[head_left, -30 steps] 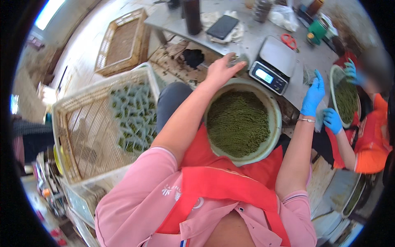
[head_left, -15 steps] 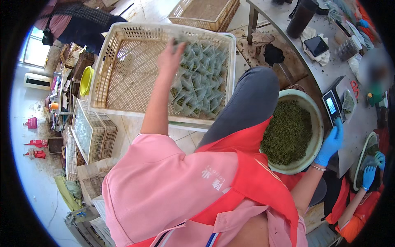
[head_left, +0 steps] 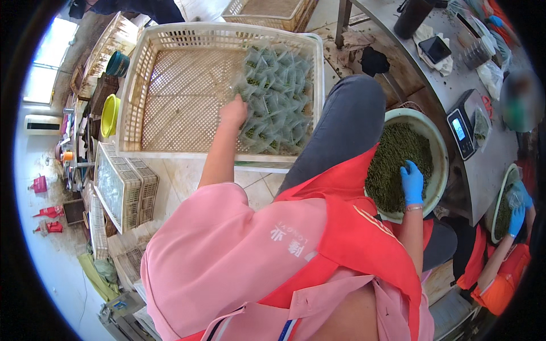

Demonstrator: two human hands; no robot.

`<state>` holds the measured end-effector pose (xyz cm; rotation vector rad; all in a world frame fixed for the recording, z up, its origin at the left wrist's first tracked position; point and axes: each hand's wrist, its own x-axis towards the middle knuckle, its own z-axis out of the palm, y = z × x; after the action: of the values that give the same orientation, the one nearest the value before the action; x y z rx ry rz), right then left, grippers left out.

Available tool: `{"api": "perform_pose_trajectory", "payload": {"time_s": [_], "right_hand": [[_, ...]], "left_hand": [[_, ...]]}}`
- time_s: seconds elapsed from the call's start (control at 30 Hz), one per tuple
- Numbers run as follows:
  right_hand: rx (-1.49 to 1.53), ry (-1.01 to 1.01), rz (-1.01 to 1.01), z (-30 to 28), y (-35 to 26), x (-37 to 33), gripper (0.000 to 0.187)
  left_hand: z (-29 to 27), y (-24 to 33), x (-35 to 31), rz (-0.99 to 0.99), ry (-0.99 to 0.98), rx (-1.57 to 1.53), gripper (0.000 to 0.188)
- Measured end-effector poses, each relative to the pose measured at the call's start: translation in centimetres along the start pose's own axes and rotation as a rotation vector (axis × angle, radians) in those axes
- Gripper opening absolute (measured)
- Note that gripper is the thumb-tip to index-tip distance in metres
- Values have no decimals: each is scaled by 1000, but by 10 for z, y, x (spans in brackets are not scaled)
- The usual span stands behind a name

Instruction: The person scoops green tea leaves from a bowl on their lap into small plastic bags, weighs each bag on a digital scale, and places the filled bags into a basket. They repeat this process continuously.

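My bare left hand [head_left: 234,112] is over the large cream plastic crate [head_left: 132,102], its fingers closed on a small clear plastic bag [head_left: 241,86] at the left edge of the bagged rows. Clear bags [head_left: 278,102] with green bits inside fill the crate's right part, standing close together. My right hand [head_left: 412,181], in a blue glove, is over a pale green basin [head_left: 442,170] of small dark green buds or grains [head_left: 392,165]. Its fingers are apart near the surface, and nothing shows in them.
A digital scale [head_left: 462,133] with a lit display stands on the metal table [head_left: 489,170], a filled bag [head_left: 481,124] on its plate. A phone [head_left: 435,49] lies beyond it. At the right, another person's blue-gloved hands [head_left: 516,219] work over a basin. Crates [head_left: 122,184] stand left.
My right hand has left the scale and come down over the green basin. My left hand has moved nearer within the crate, along the edge of the bags. The view has shifted slightly.
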<state>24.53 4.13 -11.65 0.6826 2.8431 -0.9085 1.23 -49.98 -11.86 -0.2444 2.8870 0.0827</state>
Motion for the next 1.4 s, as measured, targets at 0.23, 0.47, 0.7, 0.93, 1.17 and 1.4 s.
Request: {"api": "perform_pose_trajectory", "payload": {"time_s": [0.23,0.47,0.7,0.93,1.17,1.4], "right_hand": [[-153,10,-16,46,13,-18,40],[811,90,168,-12,-7,-12,14],[784,154,166,-70,-42,-33,17],[-55,724,-149,-127,-23,1,32],[-223,633,200,-161,-40,88,52],[-125,877,10,-147,-20,81,38]], "left_hand": [[-70,35,-12,128,461,-264,31],[-116,254,-100,1156,522,-617,25],[-45,409,-176,1546,-449,-288,59],[-46,444,-155,1566,-360,-107,32],[-67,458,-125,1261,-266,-465,31],[-68,453,-135,1326,-234,-472,28]]}}
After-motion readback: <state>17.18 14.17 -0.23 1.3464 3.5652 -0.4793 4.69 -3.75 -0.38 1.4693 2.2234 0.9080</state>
